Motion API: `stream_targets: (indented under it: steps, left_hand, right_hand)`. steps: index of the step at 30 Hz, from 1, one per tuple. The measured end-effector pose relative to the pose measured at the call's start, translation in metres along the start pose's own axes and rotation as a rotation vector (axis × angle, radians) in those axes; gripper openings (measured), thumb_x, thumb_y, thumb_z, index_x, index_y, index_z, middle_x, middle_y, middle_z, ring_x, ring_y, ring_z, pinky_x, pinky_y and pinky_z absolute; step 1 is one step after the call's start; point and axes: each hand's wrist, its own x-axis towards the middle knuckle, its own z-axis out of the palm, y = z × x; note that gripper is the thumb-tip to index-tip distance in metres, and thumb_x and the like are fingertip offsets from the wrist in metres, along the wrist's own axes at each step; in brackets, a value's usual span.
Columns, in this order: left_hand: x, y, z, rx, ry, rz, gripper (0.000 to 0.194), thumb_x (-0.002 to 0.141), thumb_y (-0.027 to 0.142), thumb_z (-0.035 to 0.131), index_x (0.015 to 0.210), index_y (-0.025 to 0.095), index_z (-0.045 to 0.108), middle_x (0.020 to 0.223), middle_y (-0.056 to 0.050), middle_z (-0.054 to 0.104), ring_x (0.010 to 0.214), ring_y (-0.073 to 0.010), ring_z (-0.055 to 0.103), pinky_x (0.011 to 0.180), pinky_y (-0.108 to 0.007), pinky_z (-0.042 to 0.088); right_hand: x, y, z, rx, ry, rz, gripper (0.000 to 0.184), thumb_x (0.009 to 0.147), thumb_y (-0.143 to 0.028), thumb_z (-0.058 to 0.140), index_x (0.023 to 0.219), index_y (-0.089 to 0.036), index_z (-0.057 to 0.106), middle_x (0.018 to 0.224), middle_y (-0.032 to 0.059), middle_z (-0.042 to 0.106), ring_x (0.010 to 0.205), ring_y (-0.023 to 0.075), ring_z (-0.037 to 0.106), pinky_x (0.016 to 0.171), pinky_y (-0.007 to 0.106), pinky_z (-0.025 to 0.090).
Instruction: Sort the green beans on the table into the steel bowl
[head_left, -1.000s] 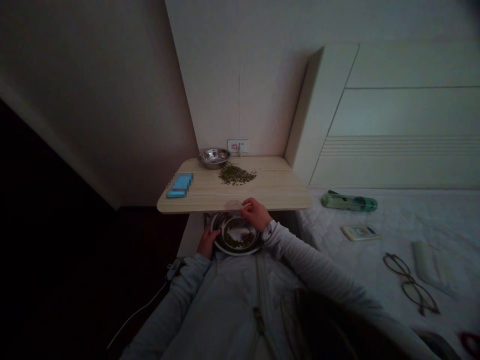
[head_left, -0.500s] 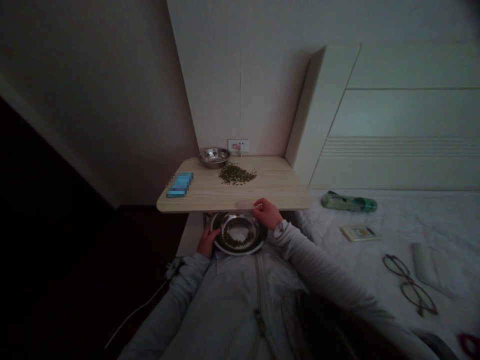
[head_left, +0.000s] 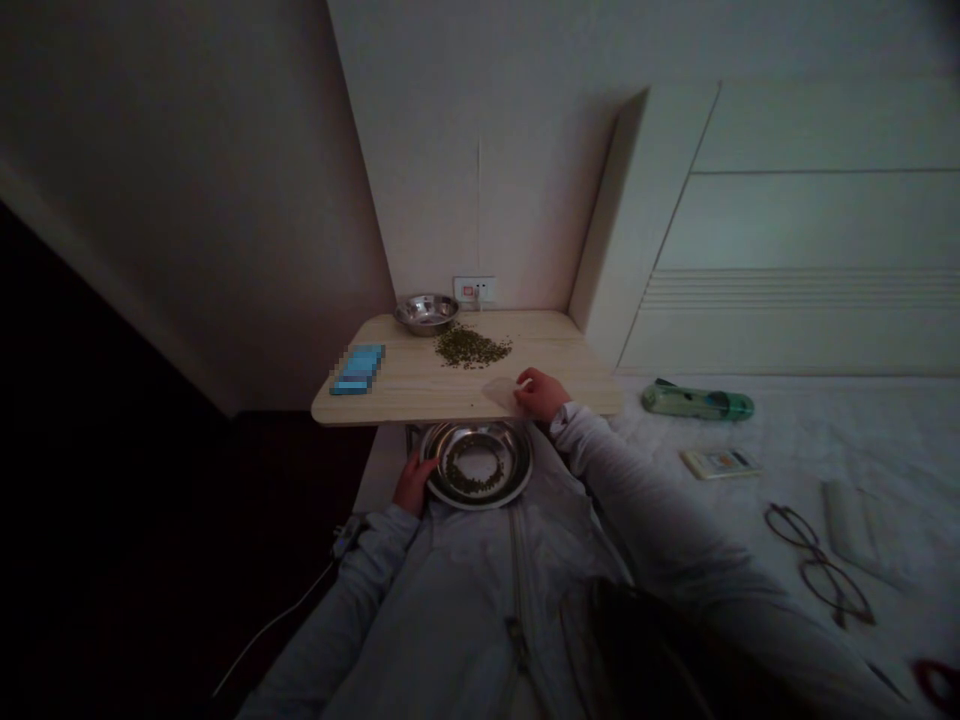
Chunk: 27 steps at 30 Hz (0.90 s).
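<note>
My left hand [head_left: 414, 484] grips the left rim of a steel bowl [head_left: 517, 480] on my lap, thumb over the edge. Small green beans or seeds [head_left: 474, 484] lie in a ring on its bottom. My right hand [head_left: 541, 394] is closed on a thin, pale, translucent rounded piece [head_left: 499, 391], held at the front part of the wooden tabletop [head_left: 405, 395]; its exact kind is unclear. Farther back on the tabletop lies a spread pile of the same green grains [head_left: 472, 347]. A second steel bowl [head_left: 426, 314] stands at the back left, beside the pile.
A phone with a blurred blue screen [head_left: 358, 370] lies on the tabletop's left. On the bed [head_left: 637, 480] to the right are a green bottle [head_left: 697, 402], a white phone [head_left: 720, 463], eyeglasses [head_left: 819, 563] and a pale case [head_left: 862, 530]. A wall socket [head_left: 475, 290] sits behind the tabletop.
My right hand has moved up and forward with the translucent piece, from above the bowl on my lap to over the tabletop. My left hand stays on the bowl.
</note>
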Motion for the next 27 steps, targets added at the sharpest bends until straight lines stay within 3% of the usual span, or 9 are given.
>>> stream_targets:
  steps: [10,17,20,23,27]
  left_hand:
    - [0.006,-0.01,-0.003,-0.017,-0.041,0.001,0.022,0.052,0.025,0.057,0.071,0.016,0.062,0.068,-0.002,0.064,0.075,-0.0203,0.057,0.072,-0.032,0.04]
    - [0.007,-0.013,-0.004,-0.022,-0.046,0.017,0.019,0.051,0.026,0.058,0.067,0.015,0.062,0.068,-0.002,0.064,0.074,-0.0196,0.057,0.071,-0.031,0.04]
    - [0.007,-0.013,-0.004,-0.025,-0.029,-0.013,0.023,0.05,0.027,0.059,0.07,0.014,0.062,0.066,-0.002,0.064,0.071,-0.0201,0.057,0.069,-0.031,0.041]
    - [0.004,-0.007,-0.003,-0.027,-0.041,-0.001,0.026,0.051,0.026,0.057,0.075,0.016,0.063,0.068,-0.002,0.065,0.076,-0.0212,0.057,0.071,-0.031,0.041]
    - [0.001,-0.004,-0.002,-0.004,-0.043,0.016,0.024,0.053,0.025,0.056,0.074,0.016,0.063,0.068,-0.002,0.065,0.077,-0.0209,0.057,0.073,-0.031,0.04]
  right_hand:
    - [0.042,0.029,-0.013,-0.186,0.126,0.128,0.02,0.064,-0.024,0.047,0.083,-0.018,0.049,0.066,0.0013,0.057,0.059,0.0114,0.05,0.059,0.023,0.038]
    - [0.053,0.048,-0.029,-0.099,0.241,0.186,0.018,0.064,-0.021,0.046,0.081,-0.016,0.048,0.061,0.0014,0.055,0.056,0.0121,0.05,0.058,0.025,0.039]
    - [0.044,0.039,-0.024,0.143,0.19,0.134,0.018,0.066,-0.021,0.044,0.083,-0.017,0.045,0.057,-0.002,0.053,0.047,0.0086,0.048,0.05,0.022,0.039]
    - [0.034,0.023,-0.007,0.352,0.06,-0.016,0.018,0.066,-0.022,0.045,0.083,-0.017,0.045,0.053,-0.0043,0.051,0.046,0.0068,0.047,0.048,0.019,0.038]
    - [0.025,0.002,0.019,0.416,-0.075,-0.118,0.018,0.066,-0.023,0.046,0.082,-0.017,0.046,0.052,-0.0048,0.052,0.045,0.0061,0.046,0.047,0.018,0.038]
